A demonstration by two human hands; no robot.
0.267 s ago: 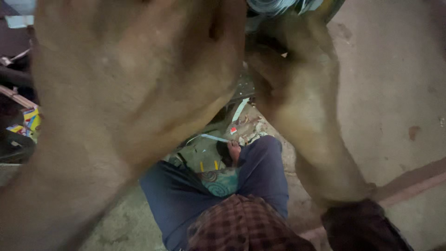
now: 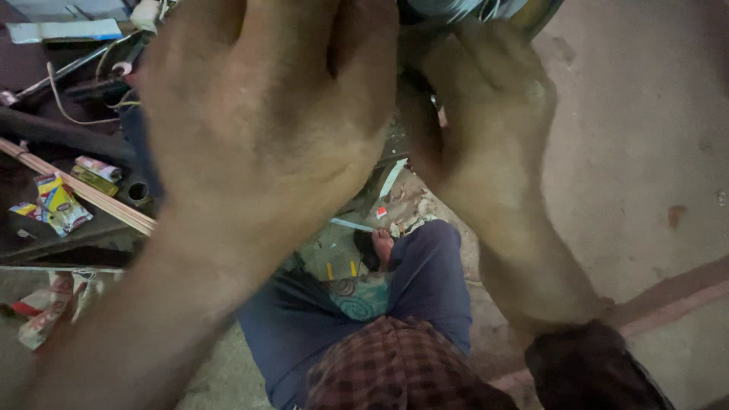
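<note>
Both hands are raised close to the person's face, so they fill most of the view and blur at the edges. The left hand (image 2: 266, 129) shows only its back, fingers lying together and pointing up and away; what its palm is doing I cannot tell, nor whether it grips anything. The right hand (image 2: 478, 129) is curled, fingers bent in toward the left one, and its fingertips reach a shiny round metal object (image 2: 478, 9) at the top edge, just above both hands. Whether it really clasps that object or only touches it is hidden.

Far below the hands are the person's blue trousers (image 2: 425, 281), a bare foot (image 2: 382, 247) and scraps on the concrete floor (image 2: 638, 152). Left of the left hand lie bright wrappers (image 2: 59, 203), a wooden stick (image 2: 83, 190) and loose cables (image 2: 68, 99).

If the hold on the metal piece is loose, it could slip and fall toward the legs and foot directly beneath.
</note>
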